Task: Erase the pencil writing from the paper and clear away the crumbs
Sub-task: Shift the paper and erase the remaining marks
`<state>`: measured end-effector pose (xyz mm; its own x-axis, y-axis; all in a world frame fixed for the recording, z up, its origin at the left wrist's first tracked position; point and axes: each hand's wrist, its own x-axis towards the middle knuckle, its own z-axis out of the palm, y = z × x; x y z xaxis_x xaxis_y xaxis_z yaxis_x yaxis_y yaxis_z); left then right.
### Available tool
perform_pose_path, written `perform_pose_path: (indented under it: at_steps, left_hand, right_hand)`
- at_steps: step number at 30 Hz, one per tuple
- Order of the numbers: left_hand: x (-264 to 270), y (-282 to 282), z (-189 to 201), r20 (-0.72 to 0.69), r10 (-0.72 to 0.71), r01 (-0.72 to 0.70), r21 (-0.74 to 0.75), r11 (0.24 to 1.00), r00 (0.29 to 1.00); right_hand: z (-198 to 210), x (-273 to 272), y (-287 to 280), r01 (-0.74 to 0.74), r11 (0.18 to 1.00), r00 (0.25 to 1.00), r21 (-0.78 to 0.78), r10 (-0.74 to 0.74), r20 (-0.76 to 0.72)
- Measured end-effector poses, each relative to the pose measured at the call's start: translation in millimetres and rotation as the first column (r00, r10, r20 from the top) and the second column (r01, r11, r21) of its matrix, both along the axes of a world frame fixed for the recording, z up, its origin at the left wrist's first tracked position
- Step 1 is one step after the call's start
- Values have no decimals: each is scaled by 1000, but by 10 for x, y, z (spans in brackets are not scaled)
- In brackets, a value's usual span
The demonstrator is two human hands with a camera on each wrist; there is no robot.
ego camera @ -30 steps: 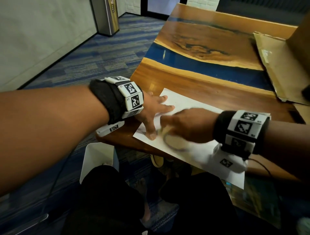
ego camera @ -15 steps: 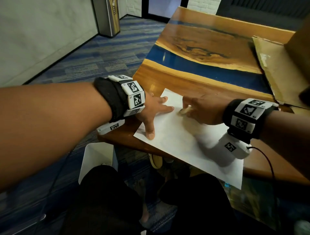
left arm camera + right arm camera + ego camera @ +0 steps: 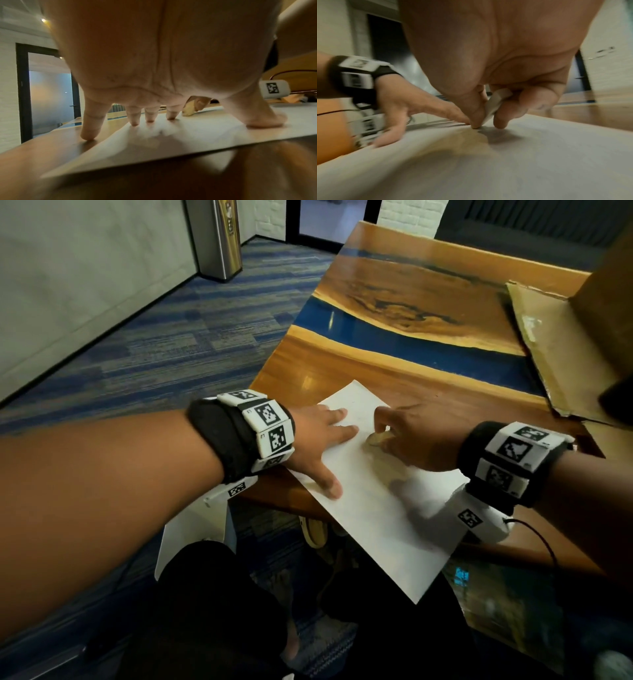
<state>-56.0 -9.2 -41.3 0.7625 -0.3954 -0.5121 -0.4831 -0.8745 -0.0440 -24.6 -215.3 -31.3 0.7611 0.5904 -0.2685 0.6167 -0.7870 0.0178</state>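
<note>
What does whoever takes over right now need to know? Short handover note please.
Left hand: open, spread flat, fingertips pressing the paper down on the wooden table; the little finger sits on the wood.
Right hand: pinches the eraser between thumb and fingers, its tip on the paper near the far corner, beside the left index finger.
Paper: lies at an angle, its near corner hanging off the table edge.
Done: no pencil writing is readable on the sheet in these views, though they are blurry.
Left: finish rubbing, check for faint marks, then clear the crumbs; none can be made out here.
</note>
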Motion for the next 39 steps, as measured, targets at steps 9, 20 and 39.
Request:
perform_pose_path:
  at_steps: [9, 20, 39]
  left_hand:
    - [48, 38, -72, 2, -31, 31, -4, 1000, 1000]
    - [71, 79, -116, -15, 36, -36, 1, 999, 999]
    - [66, -11, -42, 13, 70, -71, 114, 991, 997]
  right_hand:
    - [32, -132, 0, -72, 997, 997, 16, 72, 6]
    - [13, -101, -130, -61, 998, 997, 7, 61, 55]
    - [2, 134, -122, 70, 998, 996, 3, -70, 52]
